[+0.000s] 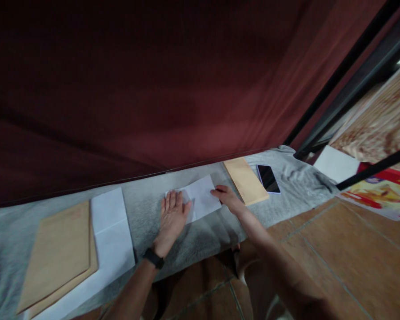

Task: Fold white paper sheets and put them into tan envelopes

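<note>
A folded white sheet of paper [202, 195] lies on the grey cloth in front of me. My left hand [174, 213] rests flat on its left end, fingers stretched out, with a dark band on the wrist. At the paper's right edge, my right hand [227, 198] pinches the sheet between thumb and fingers. Just right of that hand is a small stack of tan envelopes [246, 180]. Part of the sheet's left end is hidden under my left palm.
Large brown envelopes [62, 249] lie over white paper sheets [111, 231] at the left. A phone [268, 178] sits right of the tan envelopes. Grey cloth [143, 200] covers the narrow surface. A dark red curtain [153, 89] hangs behind; black metal bars [340, 75] stand at right.
</note>
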The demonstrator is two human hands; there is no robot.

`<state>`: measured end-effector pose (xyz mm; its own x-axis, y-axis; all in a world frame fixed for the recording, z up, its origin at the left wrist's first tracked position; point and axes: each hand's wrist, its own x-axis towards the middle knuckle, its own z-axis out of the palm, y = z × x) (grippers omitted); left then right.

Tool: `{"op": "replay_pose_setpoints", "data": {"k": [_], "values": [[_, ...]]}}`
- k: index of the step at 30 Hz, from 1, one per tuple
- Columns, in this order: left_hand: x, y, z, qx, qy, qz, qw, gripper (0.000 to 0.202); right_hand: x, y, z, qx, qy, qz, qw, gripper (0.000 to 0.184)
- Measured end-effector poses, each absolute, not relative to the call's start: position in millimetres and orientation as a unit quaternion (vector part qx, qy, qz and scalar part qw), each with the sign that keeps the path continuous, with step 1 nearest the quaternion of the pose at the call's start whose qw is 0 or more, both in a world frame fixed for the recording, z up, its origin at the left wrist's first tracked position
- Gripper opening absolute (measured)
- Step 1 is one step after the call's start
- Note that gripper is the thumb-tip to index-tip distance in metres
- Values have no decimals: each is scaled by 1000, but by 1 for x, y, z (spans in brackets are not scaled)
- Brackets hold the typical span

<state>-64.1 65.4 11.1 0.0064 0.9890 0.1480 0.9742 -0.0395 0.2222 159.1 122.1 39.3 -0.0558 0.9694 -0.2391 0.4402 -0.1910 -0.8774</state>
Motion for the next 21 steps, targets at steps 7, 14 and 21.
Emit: {"op": "replay_pose_setpoints", "data": {"k": [7,14,21], "values": [[-16,55,47,738,586,302,143,89,154,121,77,-495,-401,588,499,33],[-11,65,69,491,602,517,361,49,138,107,90,-344,-441,655,509,41],[-15,70,74,197,459,677,540,39,140,112,57,-554,-380,623,401,39]]}}
